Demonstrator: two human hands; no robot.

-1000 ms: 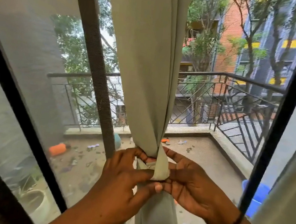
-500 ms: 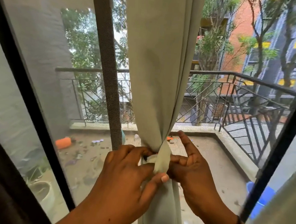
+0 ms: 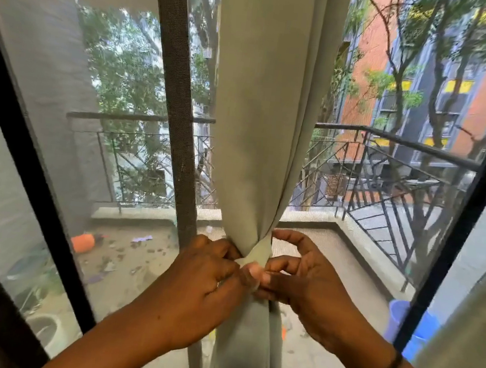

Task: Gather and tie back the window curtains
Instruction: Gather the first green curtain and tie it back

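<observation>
A pale grey-green curtain [image 3: 270, 111] hangs in front of the window, bunched into a narrow waist at mid height. A tie band [image 3: 260, 253] of the same cloth wraps that waist. My left hand [image 3: 207, 285] grips the band from the left, thumb pressed on its lower end. My right hand [image 3: 306, 283] pinches the band from the right with thumb and fingertips, its forefinger curled above. Below the band the curtain falls straight between my wrists.
A dark window post [image 3: 177, 111] stands just left of the curtain, and a black frame [image 3: 470, 207] slants on the right. Behind the mesh lies a balcony with a metal railing [image 3: 393, 169], an orange object [image 3: 82, 242] and a blue bucket [image 3: 412, 327].
The view has shifted so the curtain sits further right and higher. My right forefinger has curled down from pointing up, and both hands have closed tighter on the band.
</observation>
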